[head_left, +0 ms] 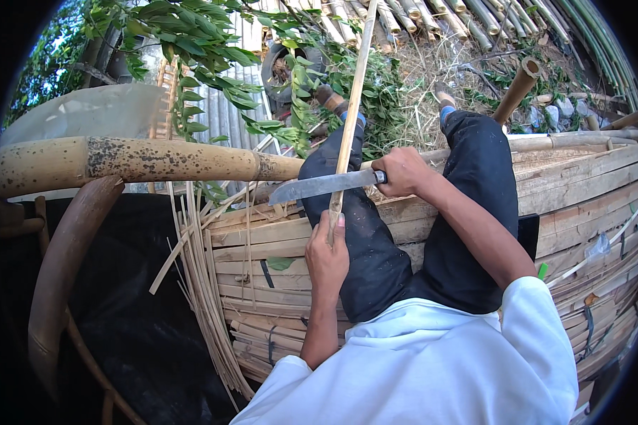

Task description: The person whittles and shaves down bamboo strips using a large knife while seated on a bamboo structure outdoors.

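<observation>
And here's the person on a stack of slats (262, 252), knees apart, both hands busy! The right hand (402, 172) is wrapped tight around the dark handle of a knife (315, 188), blade pointing out to the left. Down below, the left hand (327, 253) has the near end of a pale stick (352, 127) pinched between thumb and fingers, thumb up along it. That stick slants up and away, past the left leg, its far end out at the top of the view. And the blade lies right across it, just above the left hand! Whether the edge is biting, I can't tell from here.

Over to the left, a speckled bamboo pole (184, 159) runs sideways, with a bundle of thin strips (209, 312) beneath it. Up ahead: green leaves (191, 46), a tyre (271, 75) and cut bamboo (475, 21) in rows.
</observation>
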